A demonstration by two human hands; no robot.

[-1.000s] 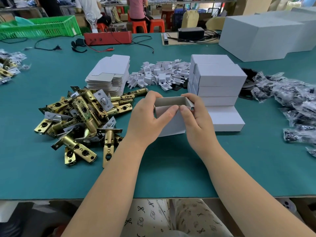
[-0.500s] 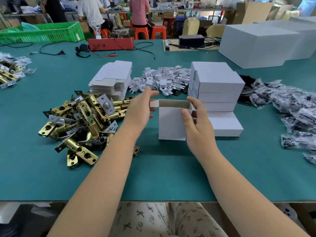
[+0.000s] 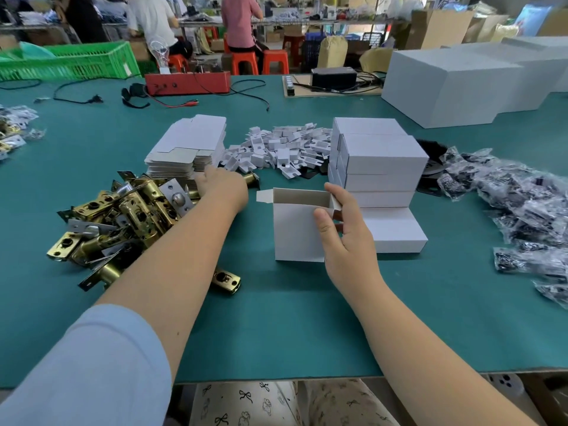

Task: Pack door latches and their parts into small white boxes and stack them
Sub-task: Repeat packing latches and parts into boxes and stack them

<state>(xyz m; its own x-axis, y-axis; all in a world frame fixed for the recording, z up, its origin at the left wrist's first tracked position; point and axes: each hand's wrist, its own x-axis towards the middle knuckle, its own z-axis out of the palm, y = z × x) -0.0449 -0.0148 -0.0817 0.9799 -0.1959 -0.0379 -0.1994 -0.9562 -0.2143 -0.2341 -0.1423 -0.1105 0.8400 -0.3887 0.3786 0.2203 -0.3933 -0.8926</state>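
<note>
We count one open small white box (image 3: 299, 230) standing near the middle, one stack of closed white boxes (image 3: 379, 179) right of it, and one pile each of brass latches (image 3: 123, 216) at left, flat box blanks (image 3: 187, 149), white inserts (image 3: 276, 149) far, and bagged parts (image 3: 522, 207) at right.

You wear a pale blue short sleeve (image 3: 92, 364) on your left arm; both forearms are bare. Your trousers (image 3: 276, 404) are cream, printed with small dark bows and cloud shapes.
</note>
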